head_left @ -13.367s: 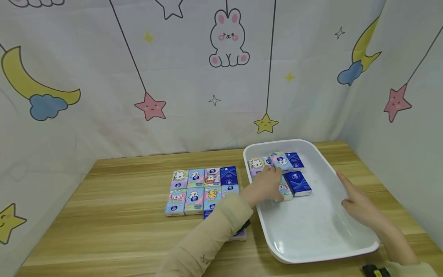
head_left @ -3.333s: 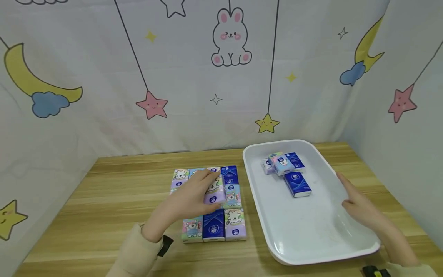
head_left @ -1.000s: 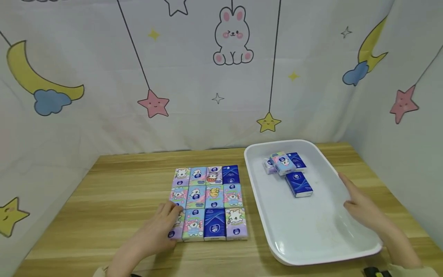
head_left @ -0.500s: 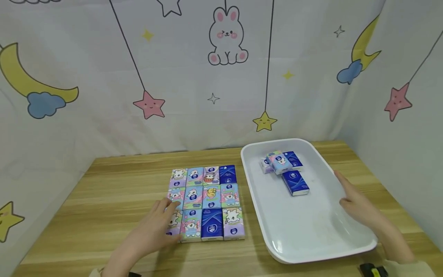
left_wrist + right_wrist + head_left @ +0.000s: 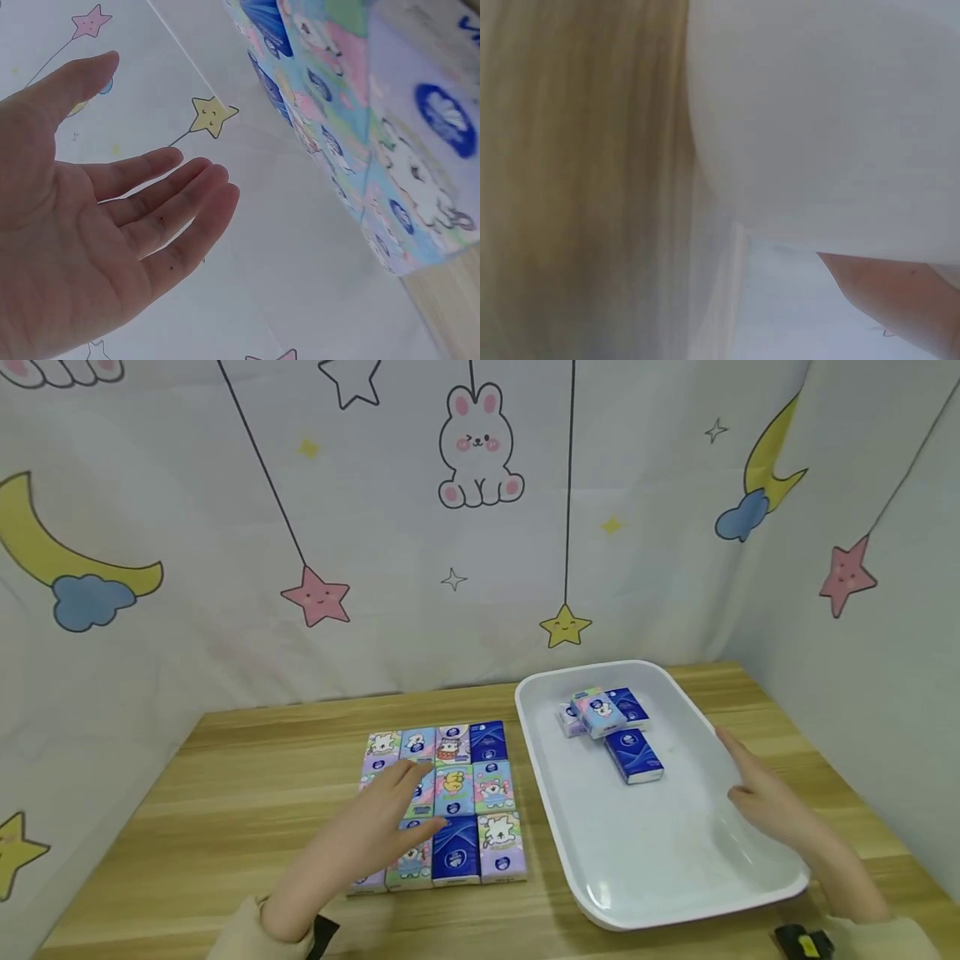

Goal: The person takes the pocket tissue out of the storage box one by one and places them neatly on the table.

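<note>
My left hand [image 5: 371,831] hovers over a block of pocket tissue packs on the table, fingers spread and holding nothing; its bare palm [image 5: 82,247] shows in the left wrist view. The block has three rows of cartoon-printed packs [image 5: 453,789] and dark blue packs [image 5: 455,852], some partly hidden under the hand. My right hand [image 5: 780,810] grips the right rim of a white plastic tray [image 5: 675,860], thumb on the inner side. Inside the tray, at its far end, a cartoon tissue pack [image 5: 598,714] lies tilted on others; a blue tissue pack [image 5: 634,756] lies in front.
A wooden table [image 5: 247,793] carries everything. Behind it hangs a white curtain [image 5: 375,652] printed with stars, moons and a rabbit, and fabric also closes off both sides.
Cartoon tissue packs from the tray's left side have joined the block. My left hand, lately at the block's front left corner, has lifted and shifted right. The right hand keeps its place.
</note>
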